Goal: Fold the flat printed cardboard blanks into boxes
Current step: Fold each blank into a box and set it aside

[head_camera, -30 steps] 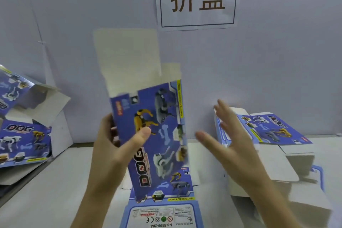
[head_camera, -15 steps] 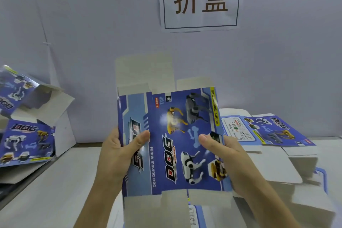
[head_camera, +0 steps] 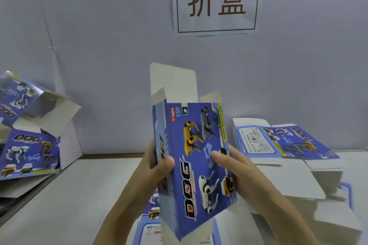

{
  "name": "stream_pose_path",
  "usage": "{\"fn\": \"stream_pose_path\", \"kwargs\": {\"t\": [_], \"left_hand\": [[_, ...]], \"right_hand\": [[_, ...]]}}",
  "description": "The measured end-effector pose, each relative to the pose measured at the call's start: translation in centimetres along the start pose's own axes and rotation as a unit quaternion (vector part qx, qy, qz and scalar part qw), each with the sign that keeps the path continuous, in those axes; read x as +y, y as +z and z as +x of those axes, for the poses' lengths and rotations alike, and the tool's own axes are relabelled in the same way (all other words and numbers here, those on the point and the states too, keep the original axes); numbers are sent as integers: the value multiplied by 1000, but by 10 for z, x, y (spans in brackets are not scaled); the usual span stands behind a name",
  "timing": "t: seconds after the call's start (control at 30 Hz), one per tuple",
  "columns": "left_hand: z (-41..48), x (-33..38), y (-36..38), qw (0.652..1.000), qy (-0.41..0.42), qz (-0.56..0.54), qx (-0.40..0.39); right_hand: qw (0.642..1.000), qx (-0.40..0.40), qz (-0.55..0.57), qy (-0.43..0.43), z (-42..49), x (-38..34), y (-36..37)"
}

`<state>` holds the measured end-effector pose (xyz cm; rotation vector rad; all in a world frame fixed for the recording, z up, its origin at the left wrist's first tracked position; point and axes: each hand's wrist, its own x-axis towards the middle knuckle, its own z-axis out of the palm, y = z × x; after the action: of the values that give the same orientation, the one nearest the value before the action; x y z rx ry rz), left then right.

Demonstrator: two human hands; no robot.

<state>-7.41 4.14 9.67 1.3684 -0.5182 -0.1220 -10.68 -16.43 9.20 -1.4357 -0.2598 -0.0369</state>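
Observation:
I hold a blue printed cardboard box blank (head_camera: 191,157) with robot dogs and the word DOG upright in front of me. It is partly squared up into a tube, its white top flaps standing open. My left hand (head_camera: 157,163) grips its left edge, thumb on the front panel. My right hand (head_camera: 233,167) grips the right edge, thumb across the front. Another flat blank (head_camera: 153,223) lies on the table under it, mostly hidden.
A stack of flat blanks (head_camera: 286,145) lies on the table to the right. Folded boxes (head_camera: 29,153) are piled at the left against the wall. A paper sign (head_camera: 216,0) hangs on the wall behind. The white table (head_camera: 69,205) reaches left to a dark edge.
My right hand came in and took the blank's right edge. The flat blank then swung from facing me to squared up, its left side panel turning back.

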Motion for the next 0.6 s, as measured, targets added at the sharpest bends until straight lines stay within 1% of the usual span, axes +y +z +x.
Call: {"fn": "stream_pose_path", "kwargs": {"t": [0.07,0.13,0.23,0.27,0.3,0.37,0.4,0.43,0.47,0.5,0.53,0.57,0.6], "left_hand": [[1,0,3,1000,1,6,-4],[3,1,-3,999,37,25,12],[2,4,-11,994,60,84,23],[5,6,-6,994,60,95,7],[7,7,0,994,60,90,-1],[14,8,8,999,34,6,14],[12,9,12,999,28,-25,10],[7,8,14,999,31,-39,-14],[5,6,16,999,36,-31,-14],[6,4,18,999,36,-13,9],[9,7,25,999,4,-5,53],[4,6,26,998,-14,-6,61],[1,9,29,998,-28,-4,48]], "right_hand": [[1000,0,-3,-13,0,1,-2],[999,9,-11,-38,-2,-5,-6],[997,-8,-60,-56,-3,-11,-10],[998,-5,-49,-50,-2,-14,-9],[999,-8,-10,-41,0,-14,-9],[996,11,88,-31,1,-17,-7],[992,18,121,-27,0,-17,-6],[990,37,136,-24,-2,-16,-7],[989,48,139,-30,-3,-17,-6],[988,51,144,-38,-4,-13,-9],[987,57,143,-43,-3,-14,-7],[986,65,149,-46,-3,-14,-7],[985,63,153,-44,-4,-15,-5]]}}
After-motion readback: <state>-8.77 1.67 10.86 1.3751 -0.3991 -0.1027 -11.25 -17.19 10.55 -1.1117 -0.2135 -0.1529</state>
